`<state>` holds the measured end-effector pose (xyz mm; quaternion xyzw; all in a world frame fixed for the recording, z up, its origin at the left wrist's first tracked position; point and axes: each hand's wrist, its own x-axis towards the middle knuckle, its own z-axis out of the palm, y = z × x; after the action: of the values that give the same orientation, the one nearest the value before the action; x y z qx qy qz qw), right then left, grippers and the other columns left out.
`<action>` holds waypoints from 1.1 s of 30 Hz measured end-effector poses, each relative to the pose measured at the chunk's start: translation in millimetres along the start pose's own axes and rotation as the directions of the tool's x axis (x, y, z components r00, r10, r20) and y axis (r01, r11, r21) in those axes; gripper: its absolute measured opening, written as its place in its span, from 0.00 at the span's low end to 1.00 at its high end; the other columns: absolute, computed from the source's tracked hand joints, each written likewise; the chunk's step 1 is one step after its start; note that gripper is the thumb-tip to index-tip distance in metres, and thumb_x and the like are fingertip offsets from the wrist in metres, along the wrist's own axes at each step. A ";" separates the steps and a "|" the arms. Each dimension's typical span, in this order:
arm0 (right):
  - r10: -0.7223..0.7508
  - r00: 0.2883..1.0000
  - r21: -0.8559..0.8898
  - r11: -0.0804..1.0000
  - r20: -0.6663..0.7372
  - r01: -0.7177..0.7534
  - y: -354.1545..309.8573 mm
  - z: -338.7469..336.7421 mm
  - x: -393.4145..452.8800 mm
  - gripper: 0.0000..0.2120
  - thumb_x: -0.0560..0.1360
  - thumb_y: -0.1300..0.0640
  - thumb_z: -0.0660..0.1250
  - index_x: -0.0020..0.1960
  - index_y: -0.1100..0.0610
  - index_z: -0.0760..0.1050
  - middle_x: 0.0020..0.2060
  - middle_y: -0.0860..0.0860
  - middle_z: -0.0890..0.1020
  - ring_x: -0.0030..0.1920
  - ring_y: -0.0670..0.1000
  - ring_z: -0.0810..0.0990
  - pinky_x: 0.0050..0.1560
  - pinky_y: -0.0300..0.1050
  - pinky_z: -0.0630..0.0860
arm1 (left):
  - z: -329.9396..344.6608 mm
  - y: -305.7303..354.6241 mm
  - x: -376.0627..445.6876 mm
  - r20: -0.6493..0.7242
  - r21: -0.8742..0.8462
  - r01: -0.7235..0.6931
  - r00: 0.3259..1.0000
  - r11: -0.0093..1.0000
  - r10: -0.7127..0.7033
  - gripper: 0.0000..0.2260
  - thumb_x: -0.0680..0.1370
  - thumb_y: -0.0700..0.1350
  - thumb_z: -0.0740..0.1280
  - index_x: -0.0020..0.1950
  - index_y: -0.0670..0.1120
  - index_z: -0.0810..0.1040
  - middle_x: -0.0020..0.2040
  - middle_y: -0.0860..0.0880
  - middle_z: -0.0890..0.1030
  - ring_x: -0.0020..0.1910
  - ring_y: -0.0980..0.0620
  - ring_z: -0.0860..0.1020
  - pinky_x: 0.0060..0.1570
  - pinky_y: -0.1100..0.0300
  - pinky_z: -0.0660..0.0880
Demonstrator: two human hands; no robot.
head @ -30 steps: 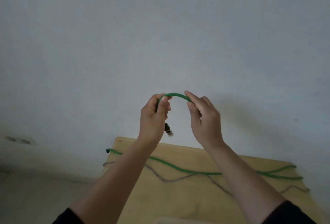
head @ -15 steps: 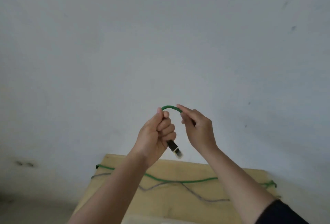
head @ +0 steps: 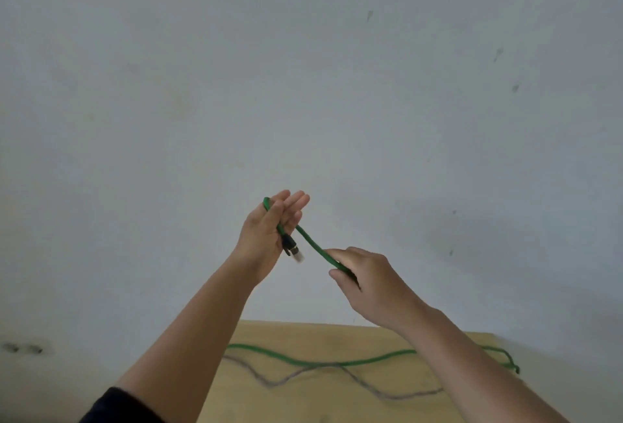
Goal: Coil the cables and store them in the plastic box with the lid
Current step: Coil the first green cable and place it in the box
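Observation:
A green cable [head: 313, 244] is held up in front of the wall. My left hand [head: 266, 237] pins its end against the palm with the thumb, fingers stretched up, and the black and clear plug [head: 294, 251] hangs below the palm. The cable loops over the left fingers and slants down to my right hand [head: 367, 281], which is closed around it. The rest of the green cable [head: 337, 362] trails across the wooden table [head: 303, 402]. A thin grey cable [head: 364, 385] lies on the table beside it. The plastic box is out of view.
A pale wall [head: 303, 85] fills most of the view behind the hands. The table's far edge touches the wall. Two dark marks [head: 22, 348] show low on the wall at the left.
My right hand has slid down and to the right along the green cable, stretching a longer piece. My left fingers have straightened upward, and the camera has tilted up.

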<state>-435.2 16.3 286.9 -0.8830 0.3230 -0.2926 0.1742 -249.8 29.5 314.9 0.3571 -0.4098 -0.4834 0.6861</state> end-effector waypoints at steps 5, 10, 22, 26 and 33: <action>-0.057 0.991 -0.135 0.988 0.117 0.073 -11.2 -19.0 12.2 0.10 0.79 0.59 0.58 0.41 0.60 0.72 0.32 0.46 0.69 0.33 0.44 0.67 0.35 0.37 0.63 | 1.4 -29.4 -6.8 0.131 0.314 -0.020 0.991 0.949 -0.022 0.17 0.83 0.44 0.52 0.70 0.39 0.63 0.61 0.47 0.77 0.59 0.55 0.78 0.58 0.64 0.74; -0.014 0.994 -0.089 0.996 0.111 0.024 -7.6 -35.5 24.3 0.08 0.78 0.57 0.61 0.47 0.57 0.78 0.39 0.49 0.78 0.38 0.45 0.74 0.39 0.36 0.68 | 14.4 -38.9 -15.6 0.191 0.510 -0.072 0.981 0.857 -0.031 0.16 0.82 0.48 0.51 0.65 0.43 0.70 0.48 0.49 0.81 0.44 0.60 0.81 0.47 0.68 0.76; 0.083 0.993 0.035 0.996 0.083 -0.087 7.6 -58.2 22.4 0.07 0.77 0.58 0.64 0.49 0.56 0.80 0.35 0.45 0.78 0.31 0.41 0.71 0.33 0.30 0.67 | -12.1 -33.1 15.2 0.063 0.684 -0.167 0.983 0.710 0.171 0.16 0.82 0.50 0.51 0.65 0.45 0.69 0.37 0.47 0.81 0.29 0.55 0.78 0.34 0.68 0.73; -0.042 0.999 -0.016 0.999 0.022 0.043 -3.4 -65.0 42.2 0.07 0.77 0.59 0.64 0.49 0.57 0.81 0.40 0.48 0.81 0.37 0.42 0.75 0.38 0.29 0.68 | 8.9 -49.3 -2.9 0.164 0.476 -0.066 0.986 0.877 -0.015 0.17 0.82 0.50 0.50 0.59 0.45 0.74 0.34 0.47 0.81 0.30 0.50 0.78 0.36 0.63 0.73; 0.083 0.996 0.087 0.993 -0.040 -0.079 13.8 -86.3 56.3 0.05 0.75 0.55 0.67 0.45 0.53 0.82 0.40 0.42 0.83 0.43 0.42 0.80 0.46 0.35 0.75 | 33.0 -52.1 -15.9 0.316 0.301 -0.051 0.947 0.952 -0.049 0.28 0.81 0.56 0.42 0.56 0.41 0.77 0.27 0.49 0.74 0.26 0.50 0.71 0.34 0.62 0.72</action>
<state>-461.1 -41.9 369.2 -0.8545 0.3493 -0.3178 0.2164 -302.2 27.1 278.7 0.3753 -0.5855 -0.4655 0.5474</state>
